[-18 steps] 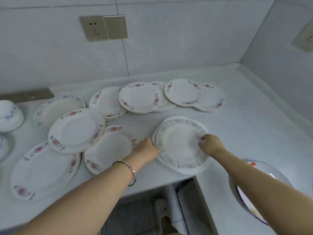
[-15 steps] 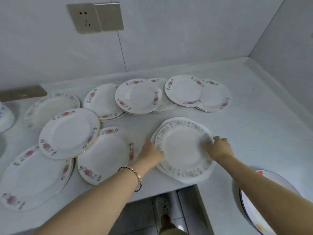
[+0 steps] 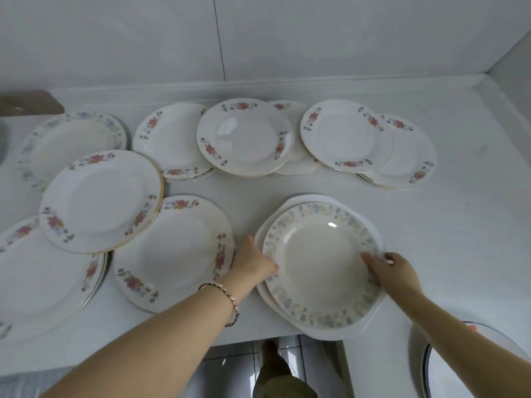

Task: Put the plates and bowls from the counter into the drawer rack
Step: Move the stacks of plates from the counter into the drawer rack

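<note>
both hands [image 3: 253,264] now closer round blue-rimmed plate [image 3: 321,265], l/r edges

Lighting is even, cool and fairly bright across the surface [image 3: 431,225]. Shadows under my forearms are soft and faint. One small glare spot sits on the blue-rimmed plate [image 3: 321,271] between my hands, and a broader sheen on a rose-patterned plate [image 3: 244,136] behind. Wide-angle distortion bends the frame edges. Far-left plates look slightly soft.
</note>
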`<state>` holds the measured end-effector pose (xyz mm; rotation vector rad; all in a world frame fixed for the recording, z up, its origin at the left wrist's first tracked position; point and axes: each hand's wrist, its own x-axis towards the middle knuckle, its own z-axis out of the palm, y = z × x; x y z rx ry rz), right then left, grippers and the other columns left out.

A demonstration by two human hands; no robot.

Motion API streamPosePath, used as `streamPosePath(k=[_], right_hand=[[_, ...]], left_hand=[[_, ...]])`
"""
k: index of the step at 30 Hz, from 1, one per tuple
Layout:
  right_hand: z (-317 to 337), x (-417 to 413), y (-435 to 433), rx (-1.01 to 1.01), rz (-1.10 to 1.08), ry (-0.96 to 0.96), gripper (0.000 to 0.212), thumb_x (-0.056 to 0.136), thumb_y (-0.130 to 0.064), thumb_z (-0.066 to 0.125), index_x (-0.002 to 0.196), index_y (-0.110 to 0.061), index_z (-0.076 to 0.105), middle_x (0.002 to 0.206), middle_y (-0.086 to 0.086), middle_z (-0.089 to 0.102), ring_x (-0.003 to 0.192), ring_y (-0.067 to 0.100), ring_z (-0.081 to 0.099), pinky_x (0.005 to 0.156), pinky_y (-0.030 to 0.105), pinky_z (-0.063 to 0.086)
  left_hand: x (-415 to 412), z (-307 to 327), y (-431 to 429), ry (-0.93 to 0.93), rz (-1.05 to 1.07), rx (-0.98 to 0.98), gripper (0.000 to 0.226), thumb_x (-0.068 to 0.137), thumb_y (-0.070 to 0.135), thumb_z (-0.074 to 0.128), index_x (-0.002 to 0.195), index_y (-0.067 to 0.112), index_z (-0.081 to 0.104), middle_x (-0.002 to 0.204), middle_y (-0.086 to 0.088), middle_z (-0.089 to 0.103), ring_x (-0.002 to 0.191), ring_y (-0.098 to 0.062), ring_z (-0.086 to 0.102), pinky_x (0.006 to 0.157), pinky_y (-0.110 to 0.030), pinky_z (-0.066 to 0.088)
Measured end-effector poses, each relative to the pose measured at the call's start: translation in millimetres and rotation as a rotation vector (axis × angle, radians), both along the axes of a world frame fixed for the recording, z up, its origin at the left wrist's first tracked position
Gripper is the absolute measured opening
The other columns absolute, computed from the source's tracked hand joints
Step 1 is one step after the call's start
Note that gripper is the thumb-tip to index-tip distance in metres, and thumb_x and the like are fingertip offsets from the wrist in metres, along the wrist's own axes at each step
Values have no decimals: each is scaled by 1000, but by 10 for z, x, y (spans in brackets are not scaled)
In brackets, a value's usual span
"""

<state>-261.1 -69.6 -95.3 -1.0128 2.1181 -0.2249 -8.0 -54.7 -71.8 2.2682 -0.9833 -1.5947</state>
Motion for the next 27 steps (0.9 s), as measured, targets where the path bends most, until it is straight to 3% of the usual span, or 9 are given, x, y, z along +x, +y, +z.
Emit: streamPosePath(k=[3, 7, 13, 16, 18, 22, 27], right_hand=[[131, 171, 296, -66, 42, -19, 55, 83, -47, 61, 121, -7, 57, 106, 13, 66, 92, 32, 63, 79, 38, 52], [364, 615, 811, -163, 134, -52, 45, 85, -46, 59, 110, -9, 59, 93, 12, 66, 82, 30, 62, 72, 36, 50], [609, 1545, 1938, -198, 169, -198, 33, 82, -40, 66, 94, -10, 63, 83, 10, 67, 76, 31, 65, 69, 38, 55], [617, 1990, 2566, -144, 192, -254, 30, 80, -39, 68, 85, -11, 61, 77, 7, 64, 72, 26, 61, 59, 30, 47], [557, 2245, 2951, -104, 219, -265, 29, 80, -41, 68, 77, -14, 57, 73, 5, 60, 67, 23, 58, 54, 28, 43], [337, 2663, 3518, 14, 267, -290, 31, 83, -40, 64, 89, -10, 60, 73, 1, 62, 65, 15, 57, 50, 24, 41], [19, 3091, 3726, 168, 220, -361, 25, 84, -25, 63, 101, -12, 51, 72, -3, 56, 61, 13, 54, 51, 23, 43]], left_hand=[[228, 85, 339, 30, 33, -54, 65, 72, 13, 73, 126, 12, 38, 120, -4, 53, 109, -24, 55, 83, -31, 48], [661, 310, 1025, 82, 121, -124, 58, 72, 11, 74, 115, 17, 36, 104, 2, 51, 93, -17, 52, 61, -24, 43], [1596, 521, 2341, 56, 184, -101, 61, 70, 8, 74, 120, 10, 39, 115, -6, 52, 108, -25, 55, 87, -38, 50], [2089, 525, 2948, 86, 213, -7, 57, 72, 2, 74, 113, 16, 36, 111, -3, 52, 106, -26, 55, 89, -44, 53], [2380, 494, 3299, 82, 197, 65, 60, 72, 0, 74, 115, 18, 36, 110, -1, 51, 104, -25, 54, 82, -45, 56], [2814, 353, 3829, 14, 152, 189, 60, 71, -1, 74, 116, 19, 40, 114, -6, 55, 102, -27, 59, 85, -43, 56], [3153, 21, 4106, -23, 161, 304, 54, 73, -2, 72, 115, 14, 42, 103, -9, 58, 87, -24, 59, 75, -38, 55]])
